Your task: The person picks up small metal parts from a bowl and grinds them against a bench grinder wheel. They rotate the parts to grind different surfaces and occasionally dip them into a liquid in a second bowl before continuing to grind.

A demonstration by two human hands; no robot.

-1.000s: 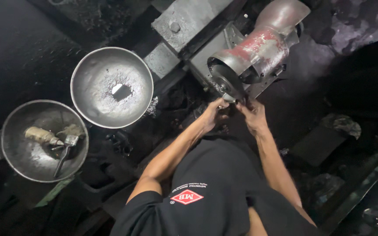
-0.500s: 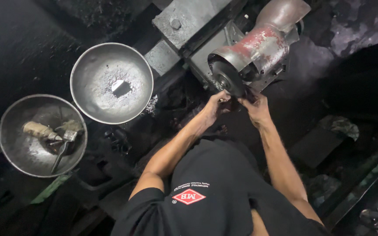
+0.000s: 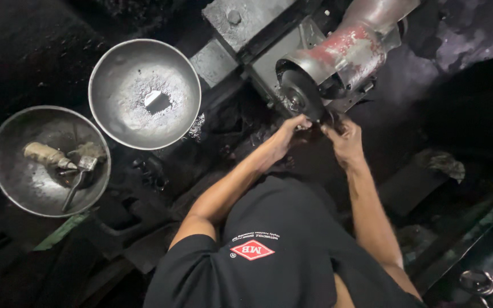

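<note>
- The left hand (image 3: pixel 285 132) and the right hand (image 3: pixel 344 141) met just below the grinding wheel (image 3: pixel 299 94), fingers curled inward as if pinching something small; whatever they held was too small and too hidden to make out, so I cannot tell whether either hand truly gripped a piece.
- The left hand's fingertips (image 3: pixel 302 121) lay at the wheel's lower rim, touching or nearly so; the right hand sat just beside it, on the side nearer the motor.
- The grinding wheel was a dark disc, its flat face turned toward the hands and the two bowls, with a shiny hub at its centre.
- Behind the wheel, the bench grinder's motor housing (image 3: pixel 352 48), grey with worn red paint, ran its long axis up and away from the wheel toward the upper right.
- Open room was scant: a grey metal block (image 3: pixel 245 20) crowded the wheel on the far side, and dark clutter lay below the wheel around both forearms.
- Away from the wheel on the block's side stood a large steel bowl (image 3: pixel 120 63) holding grey dust and one small bright piece (image 3: pixel 156 100).
- Farther from the wheel, past that bowl, a second bowl (image 3: pixel 12 134) held a pale-handled tool (image 3: pixel 47 155) and a metal implement (image 3: pixel 79 175).
</note>
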